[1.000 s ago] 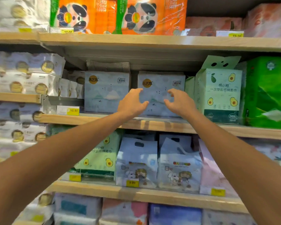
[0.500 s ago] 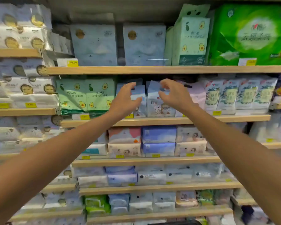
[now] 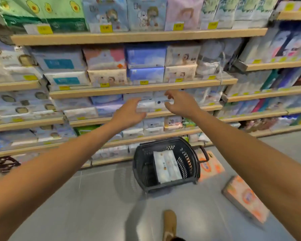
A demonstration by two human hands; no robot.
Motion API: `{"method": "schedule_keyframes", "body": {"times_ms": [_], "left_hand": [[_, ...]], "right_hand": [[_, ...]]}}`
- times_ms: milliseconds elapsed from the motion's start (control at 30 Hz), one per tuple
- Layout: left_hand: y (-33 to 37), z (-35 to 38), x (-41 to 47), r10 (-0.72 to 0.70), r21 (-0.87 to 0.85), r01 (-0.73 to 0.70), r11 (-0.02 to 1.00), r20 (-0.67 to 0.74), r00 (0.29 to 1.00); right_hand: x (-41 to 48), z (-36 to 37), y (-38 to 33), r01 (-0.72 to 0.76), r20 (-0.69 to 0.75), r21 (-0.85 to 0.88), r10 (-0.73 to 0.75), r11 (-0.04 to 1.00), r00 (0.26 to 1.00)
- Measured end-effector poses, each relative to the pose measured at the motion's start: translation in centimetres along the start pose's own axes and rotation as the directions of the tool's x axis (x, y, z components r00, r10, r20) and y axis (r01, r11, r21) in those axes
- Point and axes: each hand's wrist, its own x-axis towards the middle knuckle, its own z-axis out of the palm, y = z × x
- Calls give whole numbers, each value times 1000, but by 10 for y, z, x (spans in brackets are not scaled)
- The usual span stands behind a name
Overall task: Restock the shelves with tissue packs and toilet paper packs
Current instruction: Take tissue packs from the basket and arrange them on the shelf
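Long pale wooden shelves (image 3: 139, 37) stacked with soft plastic-wrapped tissue packs (image 3: 145, 56), black mesh plastic basket (image 3: 165, 164) on the floor below holding a flat white pack (image 3: 167, 166), orange pack (image 3: 245, 197) beside the basket, left hand (image 3: 129, 113) and right hand (image 3: 181, 103) above the basket, fingers spread, empty.

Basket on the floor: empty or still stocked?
Still stocked: one white pack lies flat inside the basket; the rest looks bare.

Black mesh basket (image 3: 189, 159) with white chevron marks; white pack (image 3: 167, 166) inside. Orange-and-white packs (image 3: 245, 199) on grey floor (image 3: 94, 206). Light wood shelves (image 3: 137, 36); yellow price tags (image 3: 106, 28). Green avocado-print packs (image 3: 42, 11) noted above.
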Motion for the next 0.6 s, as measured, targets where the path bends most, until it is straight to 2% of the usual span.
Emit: {"method": "schedule_keyframes", "body": {"times_ms": [167,367,600], "left_hand": [[-18,81,4,-43,142,25,989,123,991],[-33,183,39,-215,177,171,969,272,938],[-59,307,81,-479,136,466,874,395,784]], "right_hand": [[-25,61,60,-90,187,-31,94,995,978],[-31,133,147,-121,426,-33,124,992,896],[-21,229,247,-260,648,-40,223,965,729]]}}
